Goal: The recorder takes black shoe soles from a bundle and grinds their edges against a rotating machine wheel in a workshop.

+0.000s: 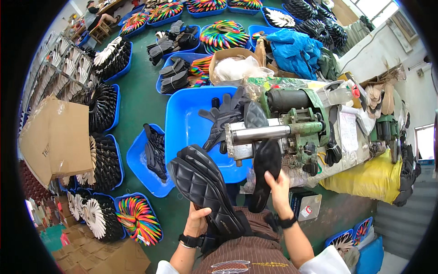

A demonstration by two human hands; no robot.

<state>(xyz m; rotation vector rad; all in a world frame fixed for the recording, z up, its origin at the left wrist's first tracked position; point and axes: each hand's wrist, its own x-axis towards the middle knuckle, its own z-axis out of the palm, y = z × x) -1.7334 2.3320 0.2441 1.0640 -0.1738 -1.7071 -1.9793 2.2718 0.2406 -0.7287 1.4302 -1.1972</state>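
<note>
My left hand (196, 221) grips a stack of black quilted insoles (197, 176) by its narrower end, thumb lying on top. The stack tilts up and left in front of my apron. My right hand (278, 188) holds a single black insole (266, 160) upright by its edge, thumb on its face and the other fingers mostly hidden. Its upper end is right at the metal roller (262, 134) of a green bench machine (305, 125); whether they touch I cannot tell. Behind the roller another dark sole-shaped piece (255, 114) stands up.
A large blue tub (180, 102) with loose black insoles (223, 116) stands beyond my hands. Left of it is a smaller blue tub (139, 150). Filled tubs and a cardboard box (68, 137) line the left. A worktable (337, 160) extends right. Far off, a person (96, 17) sits.
</note>
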